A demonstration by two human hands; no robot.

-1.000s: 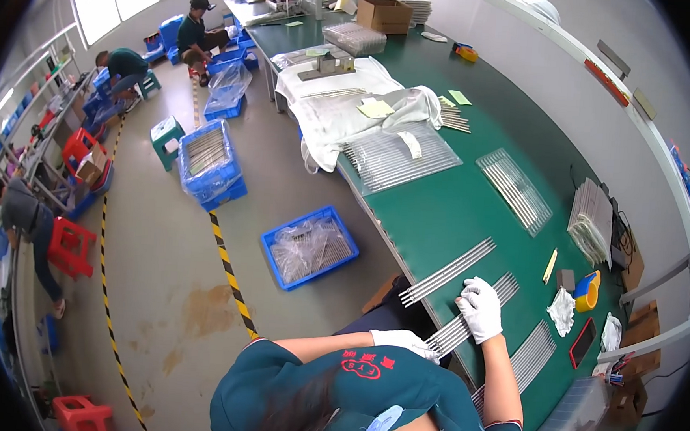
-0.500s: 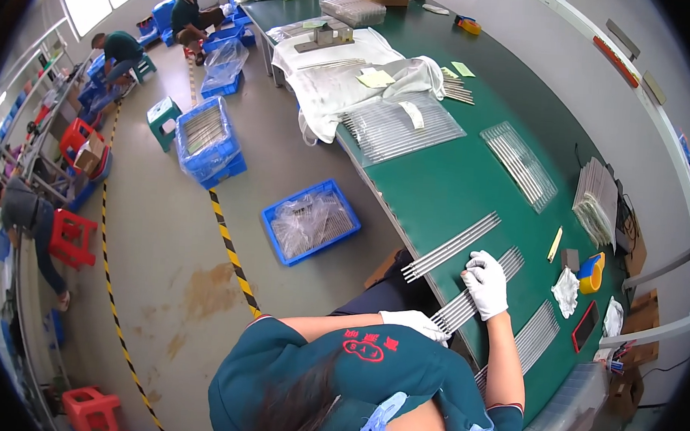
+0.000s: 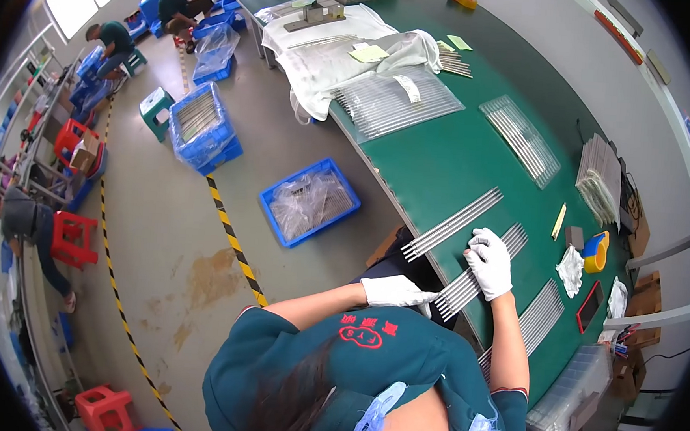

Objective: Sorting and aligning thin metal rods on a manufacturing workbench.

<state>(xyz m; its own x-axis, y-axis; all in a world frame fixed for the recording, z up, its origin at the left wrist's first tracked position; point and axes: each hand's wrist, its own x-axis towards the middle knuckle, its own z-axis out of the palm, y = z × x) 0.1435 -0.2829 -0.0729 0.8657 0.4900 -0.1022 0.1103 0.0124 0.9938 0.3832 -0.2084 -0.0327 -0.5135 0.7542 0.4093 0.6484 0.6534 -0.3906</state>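
Both my hands wear white gloves and work on a flat bundle of thin metal rods (image 3: 509, 243) that lies slanted near the front edge of the green table (image 3: 459, 155). My right hand (image 3: 490, 261) presses down on the middle of this bundle with its fingers curled over it. The fingertips of my left hand (image 3: 396, 291) touch the bundle's near ends at the table edge. A second rod bundle (image 3: 451, 223) lies just beyond it. A third rod bundle (image 3: 540, 316) lies to the right.
Further along the table lie clear bags of rods (image 3: 399, 100), a white cloth (image 3: 323, 48), a rod pack (image 3: 519, 138), a yellow and blue tape roll (image 3: 595, 253) and white rags (image 3: 571, 270). Blue crates (image 3: 310, 201) stand on the floor at left, where other people work.
My right hand has slid a little farther along the rod bundle. My left hand stays at its near ends. The view has shifted slightly.
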